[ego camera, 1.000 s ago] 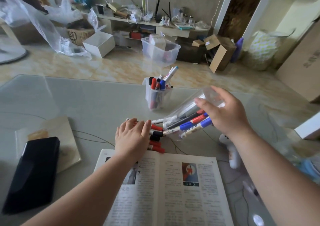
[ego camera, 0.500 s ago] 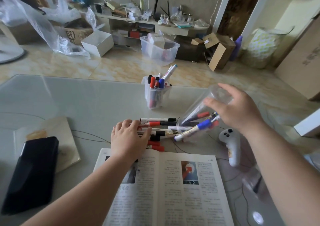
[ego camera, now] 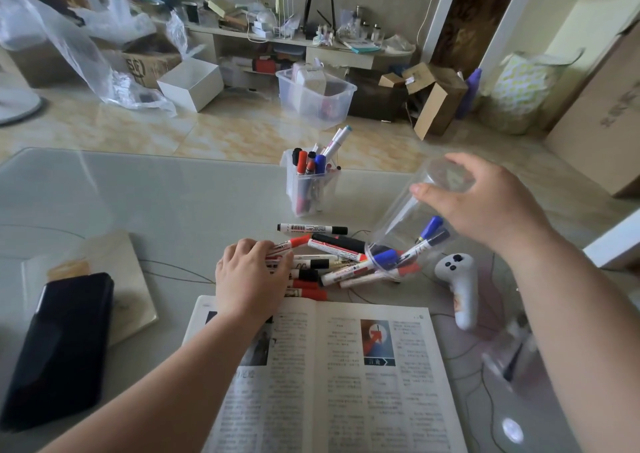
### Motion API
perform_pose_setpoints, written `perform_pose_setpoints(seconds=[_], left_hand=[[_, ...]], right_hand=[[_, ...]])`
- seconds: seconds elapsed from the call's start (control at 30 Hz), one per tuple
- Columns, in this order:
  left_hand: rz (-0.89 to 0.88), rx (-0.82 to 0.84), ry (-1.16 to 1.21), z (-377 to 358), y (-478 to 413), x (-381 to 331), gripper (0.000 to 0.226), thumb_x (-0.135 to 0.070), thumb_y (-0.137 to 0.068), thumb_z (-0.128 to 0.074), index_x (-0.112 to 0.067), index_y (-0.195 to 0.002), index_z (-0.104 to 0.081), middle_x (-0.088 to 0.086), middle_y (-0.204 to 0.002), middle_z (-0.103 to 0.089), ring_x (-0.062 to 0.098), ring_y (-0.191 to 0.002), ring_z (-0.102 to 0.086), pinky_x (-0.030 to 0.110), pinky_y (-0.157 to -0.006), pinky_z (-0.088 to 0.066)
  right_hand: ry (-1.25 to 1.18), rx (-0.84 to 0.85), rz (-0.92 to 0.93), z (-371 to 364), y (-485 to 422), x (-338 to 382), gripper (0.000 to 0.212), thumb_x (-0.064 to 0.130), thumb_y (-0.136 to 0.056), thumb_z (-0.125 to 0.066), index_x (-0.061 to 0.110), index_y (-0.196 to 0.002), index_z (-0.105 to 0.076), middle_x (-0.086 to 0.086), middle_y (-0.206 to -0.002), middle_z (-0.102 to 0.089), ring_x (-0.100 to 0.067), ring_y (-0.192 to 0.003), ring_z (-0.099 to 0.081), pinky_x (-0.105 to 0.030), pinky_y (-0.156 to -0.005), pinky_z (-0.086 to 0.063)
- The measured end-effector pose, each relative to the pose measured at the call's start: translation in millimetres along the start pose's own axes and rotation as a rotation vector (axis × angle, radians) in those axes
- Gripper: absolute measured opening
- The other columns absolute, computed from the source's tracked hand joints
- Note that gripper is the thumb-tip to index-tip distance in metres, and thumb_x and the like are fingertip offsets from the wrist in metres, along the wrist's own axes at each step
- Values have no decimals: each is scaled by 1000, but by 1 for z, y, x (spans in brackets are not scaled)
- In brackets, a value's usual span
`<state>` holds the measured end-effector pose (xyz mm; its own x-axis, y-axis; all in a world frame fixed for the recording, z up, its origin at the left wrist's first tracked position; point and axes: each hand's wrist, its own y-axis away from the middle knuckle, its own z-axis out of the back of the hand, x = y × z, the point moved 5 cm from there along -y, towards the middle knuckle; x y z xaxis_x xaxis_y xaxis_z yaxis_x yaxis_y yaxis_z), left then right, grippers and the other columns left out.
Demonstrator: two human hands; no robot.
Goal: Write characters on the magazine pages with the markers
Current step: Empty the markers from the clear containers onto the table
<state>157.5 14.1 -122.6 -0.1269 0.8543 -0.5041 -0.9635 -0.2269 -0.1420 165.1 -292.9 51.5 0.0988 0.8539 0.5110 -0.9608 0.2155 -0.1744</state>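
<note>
Head camera shows the right hand [ego camera: 485, 206] gripping a see-through round plastic cup [ego camera: 407, 225] by its bottom, fingers curled round it. The cup is tipped up more steeply than half a second ago, with its mouth low over the smooth grey glass table [ego camera: 138, 203]. More of the white markers with red, black and blue caps [ego camera: 337, 248] have slid out into a messy pile. A few blue and red ones still sit in the cup's mouth. The left hand [ego camera: 251, 276] stays on the pile's left end, fingers bent over the markers; it is not clear if it pinches one. The open paper magazine [ego camera: 346, 366] lies flat just in front of the pile, its pages full of tiny print. A square clear plastic holder [ego camera: 310, 189] stands behind, stuffed with pens. A smooth white controller [ego camera: 459, 286] lies to the right.
</note>
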Motion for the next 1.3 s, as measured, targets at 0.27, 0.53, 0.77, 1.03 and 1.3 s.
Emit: perform_pose_setpoints(seconds=[0.27,0.53,0.77,1.03,1.3], left_hand=[[12,-24,-21,2,1,-2,42,-58,-93,-48,-32,-123,-63,-8,-130,-57,20,-127,-41,39,-112,-24],[-51,-28,-46,7,2,-15,44,-54,-95,-45,-30,-130,-61,-8,-136,-55,19,-131,-40,39,-117,-17],[-67,-1,-44,4,6,-15,42,-54,-93,-49,-34,-127,-62,-11,-132,-54,18,-127,-41,38,-115,-22],[-80,3,-44,6,6,-15,43,-55,-93,-48,-31,-127,-62,-10,-134,-54,18,-129,-40,39,-116,-20],[-289,125,360,24,8,-65,57,-67,-86,-58,-30,-129,-63,-18,-129,-57,7,-123,-47,33,-109,-35]], right_hand=[[13,85,-55,3,-1,-2,88,76,-67,-69,39,-144,-44,0,-145,-53,-24,-128,-54,-44,-102,-47],[-11,58,-130,26,-4,-10,93,78,-61,-69,36,-141,-47,2,-138,-58,-27,-109,-64,-45,-95,-54],[-9,34,-201,39,-1,-20,100,83,-52,-67,36,-138,-50,-3,-129,-63,-34,-103,-67,-49,-90,-57],[-88,-49,-241,54,-3,-26,81,63,-75,-72,27,-142,-46,2,-133,-50,-27,-98,-63,-31,-61,-52],[-602,102,-341,15,-2,-18,49,59,-76,-74,29,-110,-57,-6,-113,-57,-26,-85,-64,-29,-50,-53]])
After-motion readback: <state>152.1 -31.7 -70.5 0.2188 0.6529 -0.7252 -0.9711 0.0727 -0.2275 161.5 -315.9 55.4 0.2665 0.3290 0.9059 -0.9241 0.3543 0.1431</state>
